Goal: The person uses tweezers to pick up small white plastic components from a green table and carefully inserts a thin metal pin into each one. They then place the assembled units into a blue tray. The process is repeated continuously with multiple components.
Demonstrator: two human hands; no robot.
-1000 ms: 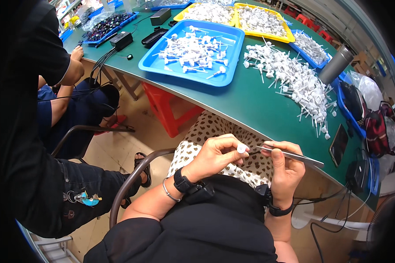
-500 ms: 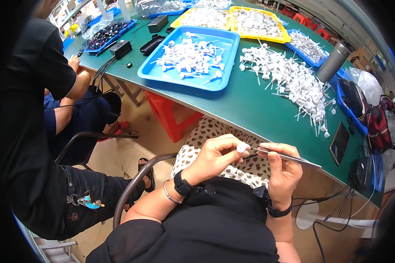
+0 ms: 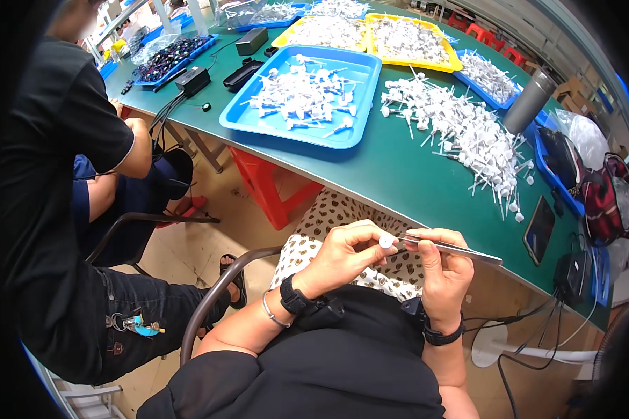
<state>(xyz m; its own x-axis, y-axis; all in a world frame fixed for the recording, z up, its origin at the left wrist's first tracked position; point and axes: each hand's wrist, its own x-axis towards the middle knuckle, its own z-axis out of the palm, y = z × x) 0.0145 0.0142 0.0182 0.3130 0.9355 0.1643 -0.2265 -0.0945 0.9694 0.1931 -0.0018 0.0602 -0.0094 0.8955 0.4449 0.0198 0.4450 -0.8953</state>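
Observation:
Over my lap, my left hand pinches a small white plastic piece with a round head between thumb and fingers. A pair of slim metal tweezers lies in my right hand, gripped between thumb and fingers. Their tips point left and reach close to the white piece; whether they touch it I cannot tell. Similar white pieces with thin stems fill part of a blue tray on the table in front of me. A loose heap of white stemmed pieces lies to the tray's right.
Yellow trays of white pieces stand at the back of the green table. A grey bottle, a phone and bags are at the right. A person in black sits close on my left. A red stool stands under the table.
My right hand and the tweezers have moved slightly left, closer to the white piece. My left hand stays nearly in place. The neighbouring person's arm and head have shifted.

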